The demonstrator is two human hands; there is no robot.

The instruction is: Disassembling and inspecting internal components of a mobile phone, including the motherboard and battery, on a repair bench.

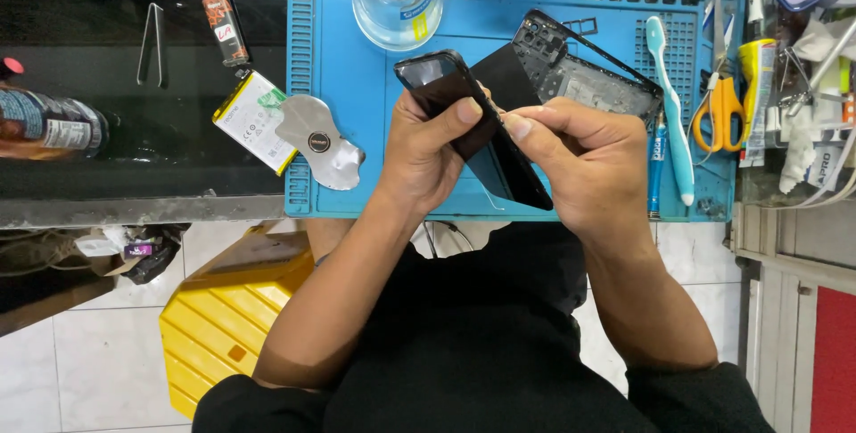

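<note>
Bench count, head view: mostly single items, two hands.

Two bare hands, left (426,152) and right (584,161), at centre frame; one black slab phone (446,85) between them; one blue rubber work mat (357,85); one black plastic phone back frame (584,76) upper centre-right; one clear round liquid bottle (398,0) at top; one white flat battery (252,119) centre left; one light blue toothbrush (670,112) right; one pair of orange-handled scissors (720,94) right; one steel tweezers (152,45) upper left; one yellow plastic stool (234,317) lower left.
</note>
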